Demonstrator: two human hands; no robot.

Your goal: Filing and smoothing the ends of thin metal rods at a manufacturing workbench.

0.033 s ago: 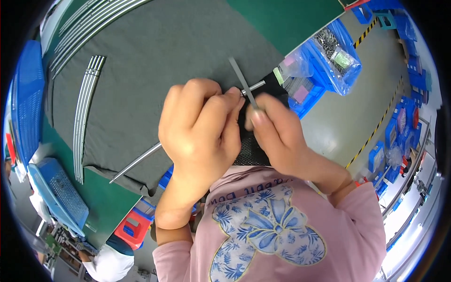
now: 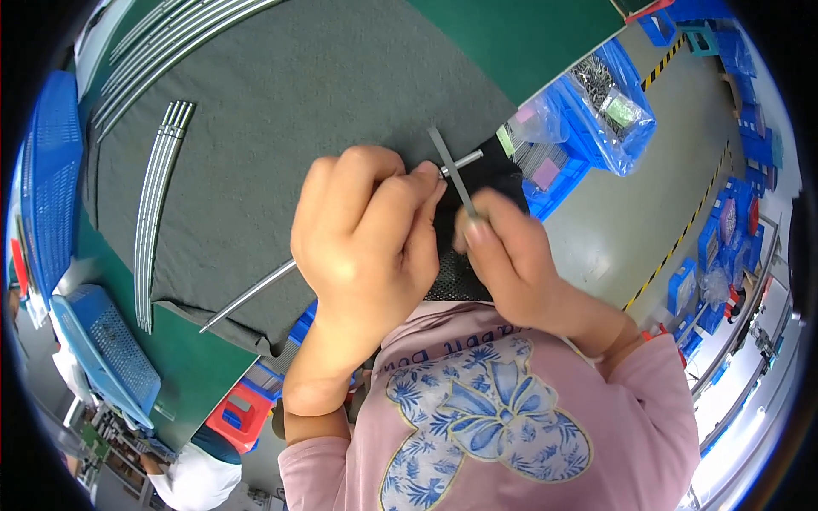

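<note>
My left hand (image 2: pixel 366 226) is closed round a thin silver metal rod (image 2: pixel 249 296). The rod slants across the dark grey cloth (image 2: pixel 298 94), and its short stepped end sticks out past my thumb and fingertip. My right hand (image 2: pixel 515 264), slightly blurred, pinches one end of a flat grey file (image 2: pixel 449 162). The file lies across the rod's protruding end, close to my left fingertips. My palm hides the middle of the rod, and my right fingers cover the lower end of the file.
Several like rods (image 2: pixel 158 221) lie side by side on the cloth at left, with longer ones (image 2: pixel 183 38) beyond. Blue bins (image 2: pixel 567 183) with small metal parts stand at the table's right edge. Blue baskets (image 2: pixel 106 349) line the left. A person in white (image 2: pixel 200 477) is at lower left.
My right hand and the file have slid a little down toward my body across the rod. My left hand and the rod are almost where they were.
</note>
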